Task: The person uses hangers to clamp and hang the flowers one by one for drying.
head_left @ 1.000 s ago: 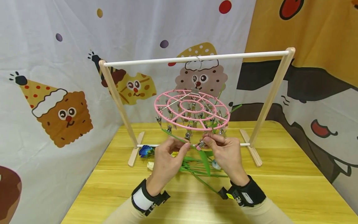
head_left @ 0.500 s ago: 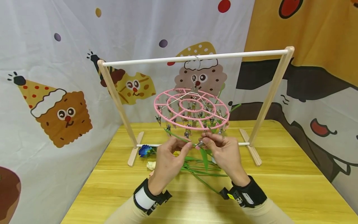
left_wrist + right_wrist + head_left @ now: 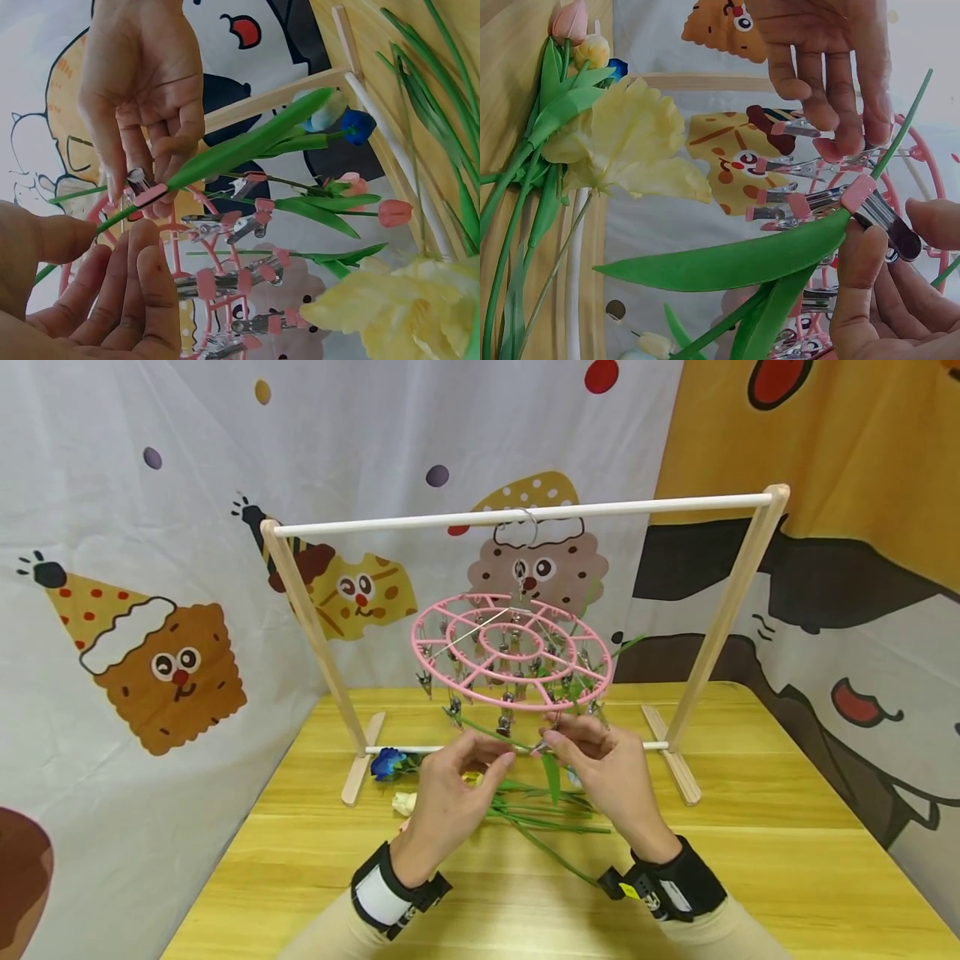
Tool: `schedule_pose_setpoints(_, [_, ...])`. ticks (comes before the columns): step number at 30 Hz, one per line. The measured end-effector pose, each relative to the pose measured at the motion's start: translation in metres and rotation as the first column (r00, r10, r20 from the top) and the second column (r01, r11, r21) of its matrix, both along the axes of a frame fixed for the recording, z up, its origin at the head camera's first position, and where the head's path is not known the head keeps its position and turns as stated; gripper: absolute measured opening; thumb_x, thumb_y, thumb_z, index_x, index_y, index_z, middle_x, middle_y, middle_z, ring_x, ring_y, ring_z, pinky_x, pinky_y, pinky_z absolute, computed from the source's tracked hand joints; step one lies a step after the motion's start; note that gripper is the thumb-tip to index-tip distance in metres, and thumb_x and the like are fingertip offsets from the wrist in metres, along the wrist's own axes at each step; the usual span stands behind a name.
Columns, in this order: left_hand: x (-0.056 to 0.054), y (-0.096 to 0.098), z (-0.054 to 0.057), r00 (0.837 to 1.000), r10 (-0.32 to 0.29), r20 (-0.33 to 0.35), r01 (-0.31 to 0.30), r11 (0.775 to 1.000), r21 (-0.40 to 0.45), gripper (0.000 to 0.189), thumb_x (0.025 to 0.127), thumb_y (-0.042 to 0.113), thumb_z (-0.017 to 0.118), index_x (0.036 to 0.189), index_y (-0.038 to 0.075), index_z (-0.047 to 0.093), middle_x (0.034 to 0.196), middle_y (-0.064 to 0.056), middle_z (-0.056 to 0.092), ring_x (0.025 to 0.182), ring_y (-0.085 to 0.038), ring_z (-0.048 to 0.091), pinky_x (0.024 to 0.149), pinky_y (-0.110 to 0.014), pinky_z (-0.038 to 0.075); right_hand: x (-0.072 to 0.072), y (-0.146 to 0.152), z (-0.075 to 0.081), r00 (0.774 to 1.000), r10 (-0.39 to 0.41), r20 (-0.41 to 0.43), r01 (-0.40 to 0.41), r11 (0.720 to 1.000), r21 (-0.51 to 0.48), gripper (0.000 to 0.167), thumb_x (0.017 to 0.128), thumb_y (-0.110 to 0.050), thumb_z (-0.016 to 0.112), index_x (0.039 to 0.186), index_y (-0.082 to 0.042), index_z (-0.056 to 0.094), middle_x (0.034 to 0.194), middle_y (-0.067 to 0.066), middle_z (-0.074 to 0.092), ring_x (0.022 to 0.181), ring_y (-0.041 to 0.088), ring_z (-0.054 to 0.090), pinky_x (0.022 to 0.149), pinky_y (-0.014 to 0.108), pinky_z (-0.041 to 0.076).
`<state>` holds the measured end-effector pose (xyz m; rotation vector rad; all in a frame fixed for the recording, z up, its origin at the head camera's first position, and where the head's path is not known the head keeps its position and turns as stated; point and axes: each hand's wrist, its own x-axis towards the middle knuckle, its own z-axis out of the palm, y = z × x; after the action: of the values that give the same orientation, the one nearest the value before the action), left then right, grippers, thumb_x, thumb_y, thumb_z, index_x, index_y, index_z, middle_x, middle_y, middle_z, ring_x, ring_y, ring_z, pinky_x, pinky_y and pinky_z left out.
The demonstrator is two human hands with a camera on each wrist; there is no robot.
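My right hand point(image 3: 611, 772) pinches a metal clip point(image 3: 889, 225) with pink tips between thumb and fingers. Those tips clamp a green flower stem point(image 3: 907, 139), and a long leaf point(image 3: 255, 139) spreads below the clip. Blue and pale blooms point(image 3: 358, 126) show past the leaf. Close beside the stem is my left hand point(image 3: 453, 789), its fingers loosely extended and apart from the clip. The clip is at the near rim of a round pink clip hanger point(image 3: 513, 643) that carries several other clips. Pink tulips point(image 3: 395, 214) hang from it in the left wrist view.
A wooden stand with a white top bar point(image 3: 420, 522) holds the hanger by its hook. On the table point(image 3: 525, 910) below lie loose green stems point(image 3: 555, 822), a blue flower point(image 3: 387, 763) and a cream flower point(image 3: 403, 803). A printed curtain point(image 3: 352, 427) stands behind.
The left thumb and fingers have parted and come away from the stem. The leaf below the clip has risen slightly. The right hand keeps its pinch on the clip.
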<state>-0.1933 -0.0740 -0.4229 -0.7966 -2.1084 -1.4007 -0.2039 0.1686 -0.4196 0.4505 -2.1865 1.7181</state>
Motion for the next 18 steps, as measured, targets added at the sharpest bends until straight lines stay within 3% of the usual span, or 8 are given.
schedule_pose_setpoints(6, [0.0, -0.007, -0.006, 1.0, -0.017, -0.005, 0.017, 0.999, -0.043, 0.012, 0.112, 0.013, 0.081, 0.124, 0.01, 0.082, 0.114, -0.001, 0.088, 0.093, -0.012, 0.083, 0.077, -0.031, 0.072, -0.001, 0.004, 0.0, 0.999, 0.008, 0.05, -0.005, 0.999, -0.053, 0.036, 0.111, -0.018, 0.084, 0.141, 0.002, 0.08, 0.13, 0.012, 0.088, 0.104, 0.005, 0.084, 0.094, 0.023, 0.071])
schedule_pose_setpoints(13, [0.001, -0.016, -0.01, 1.0, 0.009, 0.013, -0.007, 0.995, -0.095, 0.011, 0.111, 0.013, 0.082, 0.122, 0.013, 0.082, 0.111, 0.001, 0.087, 0.095, -0.009, 0.082, 0.079, -0.028, 0.071, -0.003, 0.011, 0.001, 0.998, -0.018, 0.067, 0.022, 0.998, -0.061, 0.033, 0.111, -0.017, 0.084, 0.139, 0.0, 0.081, 0.12, -0.016, 0.086, 0.105, 0.003, 0.083, 0.091, 0.021, 0.07])
schedule_pose_setpoints(18, [0.001, -0.023, -0.015, 1.0, 0.018, 0.007, -0.016, 0.991, -0.131, 0.012, 0.111, 0.013, 0.082, 0.123, 0.014, 0.081, 0.113, 0.0, 0.087, 0.095, -0.011, 0.082, 0.08, -0.028, 0.071, -0.005, 0.015, 0.001, 0.998, -0.015, 0.06, 0.019, 0.998, -0.061, 0.033, 0.111, -0.016, 0.083, 0.14, -0.001, 0.08, 0.118, -0.019, 0.086, 0.103, 0.005, 0.084, 0.089, 0.021, 0.07])
